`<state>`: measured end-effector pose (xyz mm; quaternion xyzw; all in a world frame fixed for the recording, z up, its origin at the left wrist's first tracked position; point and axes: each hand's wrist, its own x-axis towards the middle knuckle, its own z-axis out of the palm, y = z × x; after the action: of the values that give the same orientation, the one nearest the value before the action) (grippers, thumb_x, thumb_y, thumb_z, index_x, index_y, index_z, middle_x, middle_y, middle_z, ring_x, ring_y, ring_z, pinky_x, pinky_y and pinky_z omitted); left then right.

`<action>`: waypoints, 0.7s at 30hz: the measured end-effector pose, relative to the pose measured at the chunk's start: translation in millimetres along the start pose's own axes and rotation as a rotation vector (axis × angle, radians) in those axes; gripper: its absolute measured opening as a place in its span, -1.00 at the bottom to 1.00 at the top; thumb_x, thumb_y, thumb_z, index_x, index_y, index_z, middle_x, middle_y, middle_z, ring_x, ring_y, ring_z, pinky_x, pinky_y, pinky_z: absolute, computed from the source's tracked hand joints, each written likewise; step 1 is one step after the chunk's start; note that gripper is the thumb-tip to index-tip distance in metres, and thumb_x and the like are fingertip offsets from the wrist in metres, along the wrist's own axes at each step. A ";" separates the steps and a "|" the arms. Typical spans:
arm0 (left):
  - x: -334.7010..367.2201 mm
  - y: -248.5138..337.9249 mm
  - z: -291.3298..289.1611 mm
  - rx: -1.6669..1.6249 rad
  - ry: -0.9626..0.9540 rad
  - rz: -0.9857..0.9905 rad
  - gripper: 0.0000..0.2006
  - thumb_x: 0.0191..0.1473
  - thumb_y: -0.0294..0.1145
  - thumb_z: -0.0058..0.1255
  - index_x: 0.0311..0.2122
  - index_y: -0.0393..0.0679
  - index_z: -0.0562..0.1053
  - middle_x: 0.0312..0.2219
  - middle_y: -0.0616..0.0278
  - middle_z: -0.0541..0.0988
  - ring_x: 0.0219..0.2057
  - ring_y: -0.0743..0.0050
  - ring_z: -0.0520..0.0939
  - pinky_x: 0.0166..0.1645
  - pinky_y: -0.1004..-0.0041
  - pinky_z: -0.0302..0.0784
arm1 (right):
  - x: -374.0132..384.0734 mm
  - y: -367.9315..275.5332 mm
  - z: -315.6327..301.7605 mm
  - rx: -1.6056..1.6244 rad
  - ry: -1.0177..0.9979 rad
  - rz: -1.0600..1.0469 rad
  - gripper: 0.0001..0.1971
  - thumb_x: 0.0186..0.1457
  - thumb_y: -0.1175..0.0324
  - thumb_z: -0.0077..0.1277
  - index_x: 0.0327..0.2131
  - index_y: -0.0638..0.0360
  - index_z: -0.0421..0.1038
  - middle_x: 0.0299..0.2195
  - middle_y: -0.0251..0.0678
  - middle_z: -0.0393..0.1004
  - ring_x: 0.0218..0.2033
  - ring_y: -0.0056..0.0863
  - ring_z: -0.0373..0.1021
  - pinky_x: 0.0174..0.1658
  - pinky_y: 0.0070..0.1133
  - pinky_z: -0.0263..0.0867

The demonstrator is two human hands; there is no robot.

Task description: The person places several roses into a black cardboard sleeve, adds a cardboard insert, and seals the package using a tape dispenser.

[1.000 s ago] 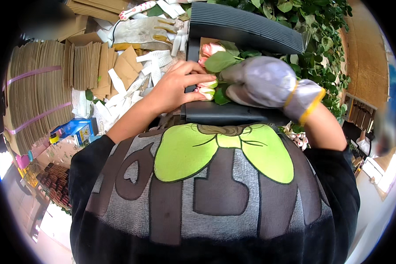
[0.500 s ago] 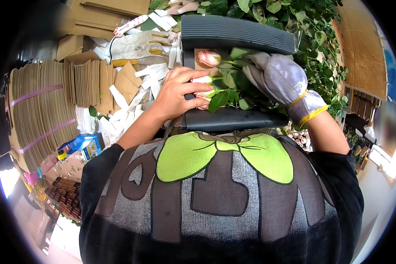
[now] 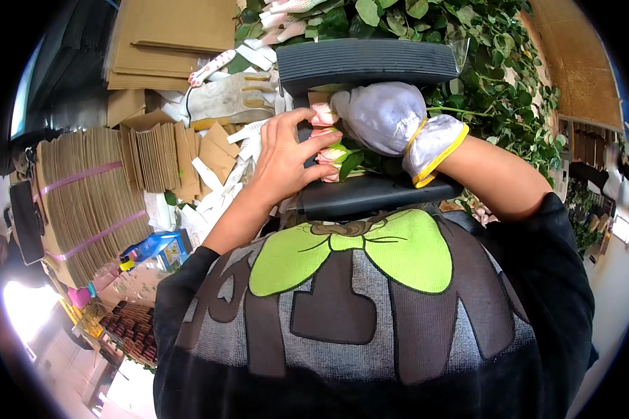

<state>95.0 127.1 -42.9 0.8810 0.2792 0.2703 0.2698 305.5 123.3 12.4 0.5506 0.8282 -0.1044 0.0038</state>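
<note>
While the left hand arches bare over a small row of roses, its fingers stand spread, the tips and thumb resting against the soft, cupped petals, pale pink edged with green. The right hand comes across from the other side inside a greyish, wrinkled cloth glove with a yellow-bound cuff; it lies over the stems, close by the uppermost bloom, and its fingers are hidden, so I cannot tell whether they pinch anything. The roses lie between two black parts: a long, ridged panel on the far side and a smooth, rounded bar nearest the body. Glossy, oval leaves heap up beyond on the right. Over to the left, a scuffed, off-white work glove with tan finger parts lies flat near crumpled white strips. Farther left stands a thick block of cardboard, its edges finely layered, bound by two shiny purple straps. Just below sits a blue box.
</note>
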 end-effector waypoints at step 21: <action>23.5 -19.8 -7.5 -0.222 -0.347 -0.154 -0.51 -0.13 -0.30 0.11 0.01 -0.02 0.40 0.01 0.17 0.38 0.02 0.09 0.36 0.09 0.23 0.19 | -83.8 49.4 -48.7 0.015 -0.423 0.606 -0.65 0.04 -0.01 -0.08 -0.40 0.06 0.52 -0.45 -0.08 0.53 -0.37 -0.12 0.49 -0.31 -0.30 0.41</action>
<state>99.9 158.4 -42.3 0.8553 0.2635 0.1223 0.4290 388.8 74.0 61.9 0.7372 0.6076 -0.2163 0.2015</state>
